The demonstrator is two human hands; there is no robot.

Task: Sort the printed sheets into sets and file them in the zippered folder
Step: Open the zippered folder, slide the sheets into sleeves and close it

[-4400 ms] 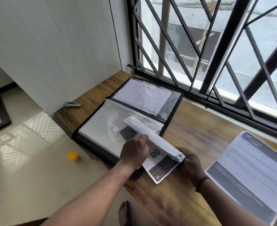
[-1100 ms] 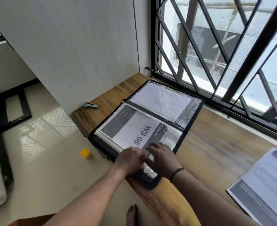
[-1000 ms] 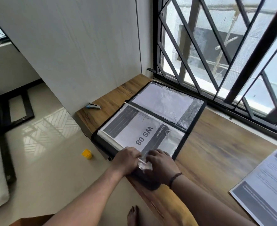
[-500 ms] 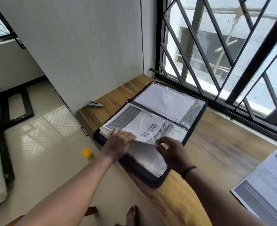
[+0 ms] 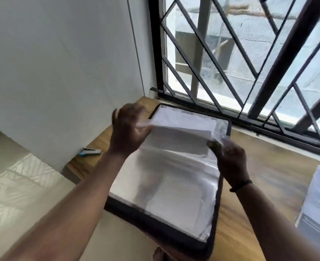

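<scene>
While the zippered folder (image 5: 174,240) lies open on the wooden desk (image 5: 268,176), its near corner hanging past the desk's front edge, we hold one clear sleeve (image 5: 181,136) lifted above the spine, partway through a turn. Our left hand (image 5: 129,130) is raised at the sleeve's left edge; motion blur smears the fingers, which look loosely spread with the thumb against the plastic, and we cannot tell how firmly they hold it. Our right hand (image 5: 228,157) pinches the sleeve's right corner between thumb and curled fingers. Beneath the lifted sleeve, more clear sleeves (image 5: 170,189) lie flat on the near half of the folder. Well apart to the right, the stack of printed sheets (image 5: 319,208) rests on the desk at the edge of view. A small blue stapler (image 5: 90,152) sits near the desk's left end, beside the wall (image 5: 61,63). Black window bars (image 5: 230,63) run behind the desk.
</scene>
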